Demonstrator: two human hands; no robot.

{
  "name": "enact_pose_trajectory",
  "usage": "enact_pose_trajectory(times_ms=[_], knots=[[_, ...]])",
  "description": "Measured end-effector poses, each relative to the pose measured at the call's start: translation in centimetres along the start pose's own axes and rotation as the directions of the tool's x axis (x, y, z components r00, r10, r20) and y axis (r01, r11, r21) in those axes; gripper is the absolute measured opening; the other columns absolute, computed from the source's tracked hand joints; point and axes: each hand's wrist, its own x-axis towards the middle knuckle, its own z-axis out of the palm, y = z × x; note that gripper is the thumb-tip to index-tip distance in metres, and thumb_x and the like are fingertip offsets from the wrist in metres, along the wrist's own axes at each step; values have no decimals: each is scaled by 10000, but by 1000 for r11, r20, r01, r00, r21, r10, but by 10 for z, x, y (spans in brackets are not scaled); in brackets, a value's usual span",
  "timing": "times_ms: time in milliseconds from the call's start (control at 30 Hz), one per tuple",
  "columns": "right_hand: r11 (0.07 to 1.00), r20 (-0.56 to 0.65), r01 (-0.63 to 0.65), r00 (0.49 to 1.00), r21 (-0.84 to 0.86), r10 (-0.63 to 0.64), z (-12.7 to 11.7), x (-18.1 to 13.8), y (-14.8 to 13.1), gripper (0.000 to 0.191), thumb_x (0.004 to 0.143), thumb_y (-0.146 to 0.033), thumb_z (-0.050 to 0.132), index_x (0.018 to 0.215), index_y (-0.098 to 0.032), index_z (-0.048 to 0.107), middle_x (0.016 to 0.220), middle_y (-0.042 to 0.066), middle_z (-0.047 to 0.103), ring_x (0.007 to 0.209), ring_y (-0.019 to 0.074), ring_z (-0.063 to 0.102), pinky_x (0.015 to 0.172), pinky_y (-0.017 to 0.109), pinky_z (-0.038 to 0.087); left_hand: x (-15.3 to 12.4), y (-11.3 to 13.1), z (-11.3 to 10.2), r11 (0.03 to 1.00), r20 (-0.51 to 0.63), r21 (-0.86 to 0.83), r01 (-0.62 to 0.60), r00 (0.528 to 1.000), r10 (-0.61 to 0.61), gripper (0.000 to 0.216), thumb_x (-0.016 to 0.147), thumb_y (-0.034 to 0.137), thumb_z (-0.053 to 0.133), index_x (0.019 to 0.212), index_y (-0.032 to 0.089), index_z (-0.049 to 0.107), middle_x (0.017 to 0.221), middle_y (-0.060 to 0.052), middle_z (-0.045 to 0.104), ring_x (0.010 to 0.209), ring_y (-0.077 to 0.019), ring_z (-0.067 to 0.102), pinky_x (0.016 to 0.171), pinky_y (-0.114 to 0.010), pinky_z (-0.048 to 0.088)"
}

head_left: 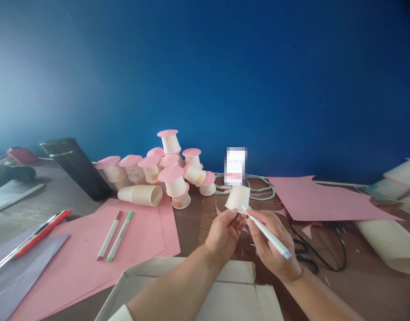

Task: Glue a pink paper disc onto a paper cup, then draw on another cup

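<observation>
Pinched between thumb and fingertips, a small paper cup [238, 197] sits in your left hand [225, 232], held just above the brown tabletop [191, 223] at mid-frame. Your right hand [275, 249] is closed in a writing grip around a white pen [267, 234], whose tip meets the cup's lower edge. The thin wall looks easy to dent. Press too hard with the tip, or squeeze tighter with the left fingers, and the cup could buckle or twist out of the pinch, sending the mark astray. Both forearms reach in from the bottom edge and converge. Your left wrist is raised with the palm turned right, your right wrist lower, the pen slanting down and to the right with its pale blue end toward you.

At far left stands a dark tumbler [76, 167], with a red-handled tool [40, 232] lying in front of it on a grey sheet [10, 276]. Two markers [115, 235] lie side by side on a pink sheet [91, 267]. Behind them a nested cup stack [141, 195] lies on its side before a heap of capped cups [171, 167] topped with pink discs. An open cardboard box [238, 294] lies under your forearms. To the right are a second pink sheet [318, 200], black loops [308, 263] that may be cord or scissors, and pale paper rolls [388, 240]
</observation>
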Motion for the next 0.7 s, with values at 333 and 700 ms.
enact_pose_trajectory(times_ms=[333,700], knots=[[997,-62,-36,998,-65,32,3,0,3,212,870,-161,562,1080,-184,577,928,62,657,825,171,643,754,303,531,1,-1,1,997,15,66,-29,999,28,106,748,164,688,787,72,655,743,-69,645,715,-106,609,750,-221,499],[994,-63,-51,997,-97,45,3,0,3,180,885,-207,551,1063,-201,577,925,70,668,802,184,652,743,332,536,0,-2,0,995,35,92,-37,999,34,139,731,190,712,783,73,658,743,-67,651,722,-111,611,767,-234,487]])
